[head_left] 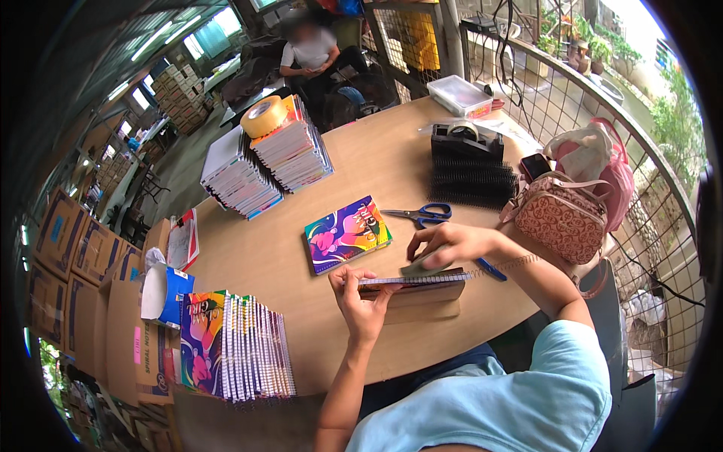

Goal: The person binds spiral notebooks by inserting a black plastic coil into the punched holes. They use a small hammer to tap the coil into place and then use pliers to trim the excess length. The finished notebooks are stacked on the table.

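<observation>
A steady hold helps the thin dark coil [517, 264] lie straight: the left hand [359, 303] pinches the white-paged notebook [414, 281], the right hand [449, 243] pinches a grey-green pad [422, 268].

The left fisheye camera looks down and forward from the wearer's head, across the tan tabletop [380, 154]. It is near the left hand [360, 301] and right hand [452, 242] — and well apart from the seated person [312, 54].

Hands [358, 295] hold a notebook [414, 281] and a grey-green piece [416, 268]
</observation>
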Demonstrator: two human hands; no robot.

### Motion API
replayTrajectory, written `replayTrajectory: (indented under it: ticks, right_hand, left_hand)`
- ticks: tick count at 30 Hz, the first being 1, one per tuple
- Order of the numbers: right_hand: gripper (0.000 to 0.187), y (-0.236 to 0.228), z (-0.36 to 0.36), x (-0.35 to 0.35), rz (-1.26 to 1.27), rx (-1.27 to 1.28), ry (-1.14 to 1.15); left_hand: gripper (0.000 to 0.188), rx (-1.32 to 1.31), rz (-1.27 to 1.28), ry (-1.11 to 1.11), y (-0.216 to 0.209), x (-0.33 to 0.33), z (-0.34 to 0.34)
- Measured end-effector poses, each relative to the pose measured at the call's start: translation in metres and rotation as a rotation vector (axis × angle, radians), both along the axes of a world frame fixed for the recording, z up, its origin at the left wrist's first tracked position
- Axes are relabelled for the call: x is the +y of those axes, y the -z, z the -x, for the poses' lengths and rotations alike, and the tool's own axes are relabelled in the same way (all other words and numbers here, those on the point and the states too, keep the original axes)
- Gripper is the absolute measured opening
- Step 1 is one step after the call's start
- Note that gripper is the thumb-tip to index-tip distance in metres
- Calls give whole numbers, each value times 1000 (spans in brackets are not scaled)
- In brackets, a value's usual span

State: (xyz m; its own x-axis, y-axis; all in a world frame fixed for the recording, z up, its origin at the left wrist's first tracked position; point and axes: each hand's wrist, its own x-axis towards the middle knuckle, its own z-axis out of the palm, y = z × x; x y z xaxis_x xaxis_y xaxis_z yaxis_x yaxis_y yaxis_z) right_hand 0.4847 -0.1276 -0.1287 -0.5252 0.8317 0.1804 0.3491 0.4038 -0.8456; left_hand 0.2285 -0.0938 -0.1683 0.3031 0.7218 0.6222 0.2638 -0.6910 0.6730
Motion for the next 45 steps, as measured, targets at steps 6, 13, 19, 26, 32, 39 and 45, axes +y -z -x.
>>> replayTrajectory:
  ticks: [6,13,19,26,32,39,45]
  right_hand:
    - [55,5,5,9,65,272,-40]
    - [44,-13,23,14,39,-84,19]
    - [51,1,26,23,37,9,27]
    - [46,2,30,33,-163,-302,87]
    - [46,-12,43,34,10,-192,17]
    - [46,-14,50,49,-63,-216,40]
    - [49,-21,61,54,28,-159,-5]
  left_hand:
    - [49,-56,-16,16,0,2,-3]
    - [56,-92,-21,35,3,4,-3]
    - [64,-57,-39,30,4,1,0]
    - [68,-160,65,55,0,1,-2]
    - [28,-448,472,287,38,36,39]
    - [36,-419,473,328,23,40,39]
    - [65,-496,488,340,19,36,37]
